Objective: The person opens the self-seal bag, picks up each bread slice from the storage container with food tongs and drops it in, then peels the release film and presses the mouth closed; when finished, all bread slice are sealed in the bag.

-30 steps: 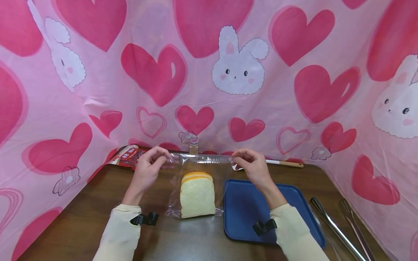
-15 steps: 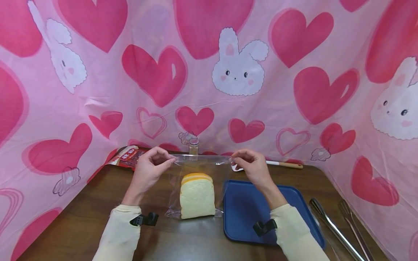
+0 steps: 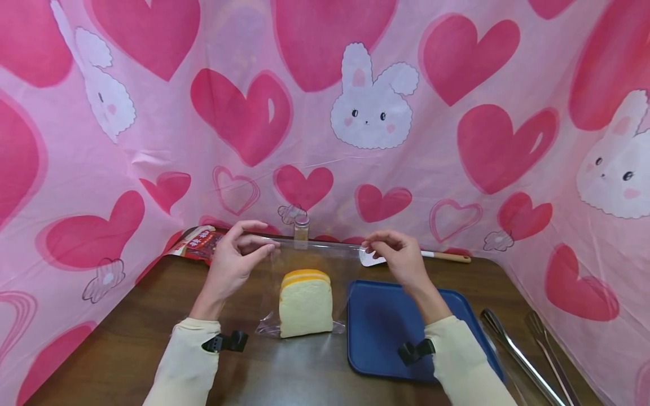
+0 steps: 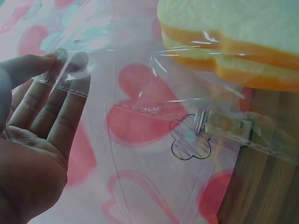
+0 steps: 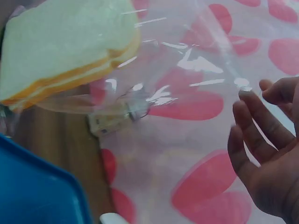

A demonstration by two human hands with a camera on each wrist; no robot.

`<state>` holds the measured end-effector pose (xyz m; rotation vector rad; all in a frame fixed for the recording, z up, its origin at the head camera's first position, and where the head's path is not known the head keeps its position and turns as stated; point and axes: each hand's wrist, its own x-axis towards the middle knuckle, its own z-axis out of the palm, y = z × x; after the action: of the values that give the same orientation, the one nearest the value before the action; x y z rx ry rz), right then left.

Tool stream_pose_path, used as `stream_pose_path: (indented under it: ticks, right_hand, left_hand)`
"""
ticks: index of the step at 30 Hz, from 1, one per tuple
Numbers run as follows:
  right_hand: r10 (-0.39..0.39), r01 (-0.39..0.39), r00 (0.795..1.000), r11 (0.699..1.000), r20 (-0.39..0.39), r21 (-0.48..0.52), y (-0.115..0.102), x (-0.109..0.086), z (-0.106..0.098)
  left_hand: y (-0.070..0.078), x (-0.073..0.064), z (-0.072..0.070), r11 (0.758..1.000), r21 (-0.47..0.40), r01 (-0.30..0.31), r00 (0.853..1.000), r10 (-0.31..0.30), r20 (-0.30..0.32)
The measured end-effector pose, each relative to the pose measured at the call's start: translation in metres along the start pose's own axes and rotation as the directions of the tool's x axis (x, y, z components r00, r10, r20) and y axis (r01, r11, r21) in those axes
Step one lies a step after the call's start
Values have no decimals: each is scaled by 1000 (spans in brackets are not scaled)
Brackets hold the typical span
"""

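A clear plastic bag (image 3: 345,265) with slices of bread (image 3: 306,304) inside spans the space between the hands, its mouth edge at the top. My left hand (image 3: 235,265) pinches the left end of that edge between thumb and a finger, index finger raised; in the left wrist view the hand (image 4: 42,121) shows its other fingers behind the film. At the other corner is my right hand (image 3: 398,262). In the right wrist view, thumb and index finger of this hand (image 5: 266,144) stand apart, the index fingertip right at the bag's corner, the other fingers loosely bent.
A blue tray (image 3: 381,332) lies right of the bag. Behind are a small jar (image 3: 301,230), a red food packet (image 3: 200,243) and a wooden-handled spatula (image 3: 447,256). Metal tongs (image 3: 523,355) and another metal utensil (image 3: 553,358) lie at the right edge. Pink printed cloth surrounds the table.
My right hand has shifted slightly right, its fingers loosening at the bag's corner. The left index finger has lifted away from the film. The bread has hardly moved.
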<state>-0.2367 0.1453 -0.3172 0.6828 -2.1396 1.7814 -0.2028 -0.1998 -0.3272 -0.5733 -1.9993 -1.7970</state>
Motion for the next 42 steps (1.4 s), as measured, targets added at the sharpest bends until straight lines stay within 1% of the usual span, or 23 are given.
stream_pose_path:
  ticks: [2, 4, 6, 9, 11, 12, 13, 15, 17, 19, 21, 23, 25, 27, 31, 33, 36, 42]
  right_hand:
    - [-17, 16, 1000, 999, -13, -49, -8, 4, 2]
    - [-36, 33, 999, 989, -14, -141, -19, 10, 7]
    - [-65, 70, 997, 969, 31, -236, -32, 16, 16]
    - [-89, 144, 983, 914, 159, -380, -51, 26, 37]
    - [-68, 181, 962, 883, 264, -434, -60, 33, 52]
    - [-42, 186, 951, 871, 308, -455, -64, 36, 60]
    - [-16, 193, 937, 856, 349, -480, -67, 40, 68]
    - [43, 189, 911, 840, 410, -509, -71, 46, 83]
    - [88, 196, 884, 821, 459, -536, -73, 51, 94]
    - [114, 211, 859, 809, 499, -549, -75, 53, 103]
    - [122, 233, 841, 798, 527, -556, -76, 54, 110]
    - [113, 259, 830, 790, 546, -556, -75, 53, 114]
    - [93, 281, 828, 783, 552, -554, -75, 52, 117]
    - [77, 298, 828, 778, 555, -553, -75, 51, 119]
    - [71, 302, 832, 774, 550, -556, -74, 50, 120]
    - [74, 300, 830, 776, 552, -554, -74, 50, 120]
    - [74, 301, 826, 780, 559, -549, -74, 50, 118]
    - [63, 311, 837, 763, 544, -566, -75, 49, 111]
  left_hand:
    - [0, 0, 0, 1000, -9, -1, 1000, 1, 5]
    - [0, 0, 1, 1000, -14, -3, 1000, 3, 6]
    - [1, 0, 2, 1000, -13, -7, 1000, 7, 5]
    - [1, 0, 3, 1000, -16, -11, 1000, 11, 6]
    - [1, 0, 4, 1000, -29, -9, 1000, 9, 10]
    - [1, 0, 4, 999, -37, -5, 1000, 6, 14]
    - [1, 0, 4, 999, -41, -2, 1000, 3, 16]
    - [2, 0, 3, 999, -40, 7, 1000, -6, 20]
    - [3, -1, 2, 1000, -21, 17, 1000, -16, 22]
    - [5, -1, 1, 1000, 9, 20, 1000, -20, 22]
    - [6, -2, 1, 999, 33, 18, 999, -18, 26]
    - [6, -2, 1, 999, 47, 13, 999, -14, 33]
    - [7, -2, 0, 999, 52, 6, 999, -9, 46]
    - [7, -3, -1, 998, 55, 12, 998, -15, 66]
    - [7, -3, -1, 996, 87, 25, 994, -34, 102]
    - [8, -3, 0, 994, 107, 24, 994, -35, 102]
    - [8, -2, 1, 992, 128, 9, 996, -20, 86]
    - [10, -3, 2, 987, 157, 18, 997, -30, 76]
